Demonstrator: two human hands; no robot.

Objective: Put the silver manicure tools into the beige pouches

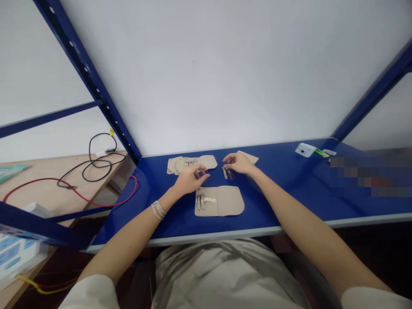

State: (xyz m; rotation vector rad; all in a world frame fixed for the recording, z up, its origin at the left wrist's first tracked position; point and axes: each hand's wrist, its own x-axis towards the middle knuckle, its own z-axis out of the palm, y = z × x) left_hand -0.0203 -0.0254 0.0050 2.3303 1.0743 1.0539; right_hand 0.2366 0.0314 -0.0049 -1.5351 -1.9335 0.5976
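Observation:
A beige manicure case (230, 201) lies unfolded on the blue table in front of me. Two nail clippers (201, 202) sit under the band at its left side. My left hand (190, 178) hovers by the case's upper left edge, fingers bent and apart, with nothing visible in it. Beyond that hand, more beige cases (208, 162) overlap, one opened with metal tools (191, 162) in it. My right hand (240, 164) reaches over several small metal tools (228, 173) on the table, fingers curved and apart. Partly behind this hand lies another beige piece (249, 157).
The blue table (289, 189) meets a white wall, with blue metal posts (106, 103) at both sides. A small white box (304, 149) and a green item (321, 152) lie at the right. Black cable (93, 161) and red cable (80, 195) loop at the left.

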